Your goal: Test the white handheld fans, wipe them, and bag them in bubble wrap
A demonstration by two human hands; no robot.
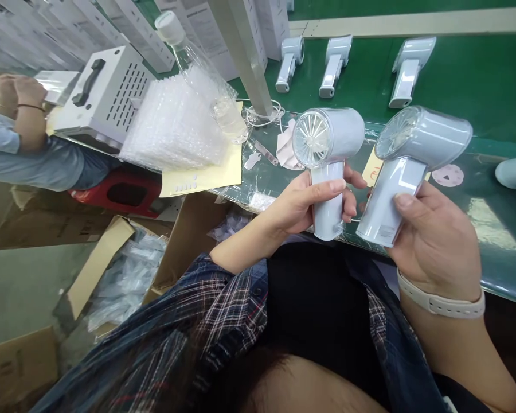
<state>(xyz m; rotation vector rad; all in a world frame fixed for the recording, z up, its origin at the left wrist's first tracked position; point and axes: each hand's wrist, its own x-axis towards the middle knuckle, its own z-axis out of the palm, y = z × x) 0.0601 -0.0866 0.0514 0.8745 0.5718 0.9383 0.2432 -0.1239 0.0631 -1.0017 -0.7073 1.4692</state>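
In my left hand (301, 201) is a pale grey-blue handheld fan (346, 135), held upright by its handle with the thumb across the front. Its round grille faces left. My right hand (438, 241) grips a second handheld fan (434, 137) by the handle, tilted a little, and this one shines as if covered in clear film. The two fans are side by side above the table's near edge, a small gap between them. Fingers of both hands are partly hidden behind the handles.
Several similar fans lie on the green belt (365, 74) beyond the table. To the left are a stack of bubble-wrap bags (172, 123), a clear bottle (206, 74), a metal post (245, 57) and a white vented machine (103, 94). A co-worker's arms (26, 109) show far left, above an open carton (103, 258).
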